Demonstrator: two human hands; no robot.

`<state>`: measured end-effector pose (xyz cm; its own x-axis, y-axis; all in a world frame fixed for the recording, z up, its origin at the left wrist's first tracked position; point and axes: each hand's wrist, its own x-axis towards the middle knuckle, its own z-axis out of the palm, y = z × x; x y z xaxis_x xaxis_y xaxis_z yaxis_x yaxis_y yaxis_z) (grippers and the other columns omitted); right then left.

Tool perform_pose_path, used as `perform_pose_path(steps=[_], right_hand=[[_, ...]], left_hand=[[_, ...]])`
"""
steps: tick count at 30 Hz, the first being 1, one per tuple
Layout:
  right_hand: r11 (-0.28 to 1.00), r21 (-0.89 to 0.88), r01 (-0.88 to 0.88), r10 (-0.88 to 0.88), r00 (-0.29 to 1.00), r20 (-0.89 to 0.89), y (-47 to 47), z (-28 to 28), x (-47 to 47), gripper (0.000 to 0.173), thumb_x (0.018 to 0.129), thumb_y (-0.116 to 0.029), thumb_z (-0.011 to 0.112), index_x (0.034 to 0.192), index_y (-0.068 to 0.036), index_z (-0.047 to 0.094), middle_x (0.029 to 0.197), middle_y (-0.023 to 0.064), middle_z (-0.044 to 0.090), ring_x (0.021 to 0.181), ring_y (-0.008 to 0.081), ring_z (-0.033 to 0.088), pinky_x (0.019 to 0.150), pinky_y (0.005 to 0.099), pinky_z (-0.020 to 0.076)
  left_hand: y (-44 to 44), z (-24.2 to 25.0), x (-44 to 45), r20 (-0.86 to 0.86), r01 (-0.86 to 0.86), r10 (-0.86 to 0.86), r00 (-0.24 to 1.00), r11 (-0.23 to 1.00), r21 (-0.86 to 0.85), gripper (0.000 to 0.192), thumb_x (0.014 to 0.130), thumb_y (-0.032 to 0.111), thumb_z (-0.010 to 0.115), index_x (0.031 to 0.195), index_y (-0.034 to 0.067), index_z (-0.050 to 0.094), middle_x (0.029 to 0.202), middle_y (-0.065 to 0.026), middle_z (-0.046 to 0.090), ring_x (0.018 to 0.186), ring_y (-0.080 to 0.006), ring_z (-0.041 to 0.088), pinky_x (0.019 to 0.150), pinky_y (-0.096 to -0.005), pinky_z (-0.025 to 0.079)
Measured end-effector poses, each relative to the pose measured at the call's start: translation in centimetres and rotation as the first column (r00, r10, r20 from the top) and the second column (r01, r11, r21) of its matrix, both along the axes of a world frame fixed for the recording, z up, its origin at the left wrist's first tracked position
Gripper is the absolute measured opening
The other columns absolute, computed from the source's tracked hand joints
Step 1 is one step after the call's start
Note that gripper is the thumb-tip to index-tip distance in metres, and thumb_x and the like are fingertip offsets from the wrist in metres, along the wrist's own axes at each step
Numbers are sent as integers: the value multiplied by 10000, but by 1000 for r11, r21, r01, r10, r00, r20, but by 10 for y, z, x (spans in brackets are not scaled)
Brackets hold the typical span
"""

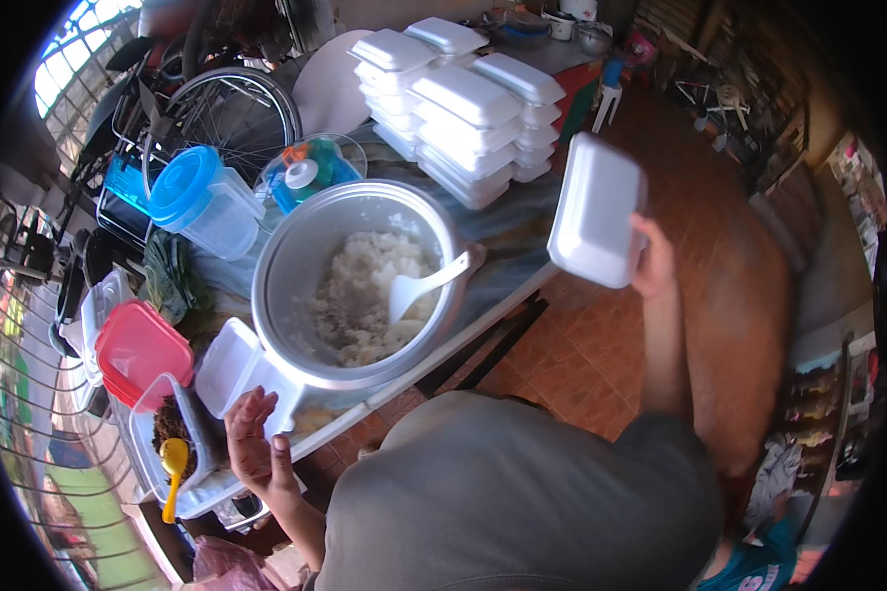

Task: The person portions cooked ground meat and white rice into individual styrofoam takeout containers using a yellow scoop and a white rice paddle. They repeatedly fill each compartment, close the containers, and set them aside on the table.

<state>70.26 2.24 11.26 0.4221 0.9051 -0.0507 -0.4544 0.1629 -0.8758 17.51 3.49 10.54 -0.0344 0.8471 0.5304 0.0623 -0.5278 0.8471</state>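
Note:
My right hand grips a closed white foam food box by its side, held out past the table's edge. My left hand has its fingers apart and holds nothing, in front of an open foam box at the table's near edge. Beyond that box stands a large metal pot of cooked rice, with a white rice paddle leaning in it. Left of my left hand, a clear plastic container holds dark brown food and a yellow spoon.
Several closed foam boxes are stacked at the table's far end. A blue-lidded plastic container, green leaves and a red plastic lid lie left of the pot. A wheelchair stands behind. Another person's teal shirt shows lower right.

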Motion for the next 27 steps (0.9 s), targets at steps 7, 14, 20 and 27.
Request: perform_pose_path(steps=[7,14,20,27], right_hand=[[882,-327,-339,362,932,9,68,-102,79,479,856,-273,680,1242,-16,559,1115,83,619,1026,185,599,899,330,491],[760,-445,-473,577,807,127,138,-131,86,454,858,-257,677,1228,-15,574,1061,71,638,966,162,608,832,304,488],[773,-456,-441,579,784,225,142,-130,86,457,866,-186,671,1269,-7,551,1072,81,645,987,161,610,838,299,494],[972,-160,174,114,248,962,129,-152,99,516,911,-208,666,1354,0,502,1242,137,620,1072,170,605,902,293,475]], left_hand=[[-10,13,53,-38,-33,32,999,999,-27,430,882,194,692,1213,-56,578,1199,-196,561,1129,-301,580,968,-440,481],[-16,30,78,-86,-41,37,996,998,-41,389,873,150,686,1180,-67,588,1162,-196,583,1074,-280,590,951,-420,474],[-24,31,73,-106,-86,80,991,994,-60,329,841,64,646,1145,-58,616,1136,-198,613,1040,-269,605,962,-392,447],[-15,29,51,-110,-122,113,987,989,-78,361,802,-35,639,1162,-45,634,1113,-163,628,975,-223,635,886,-318,487]])
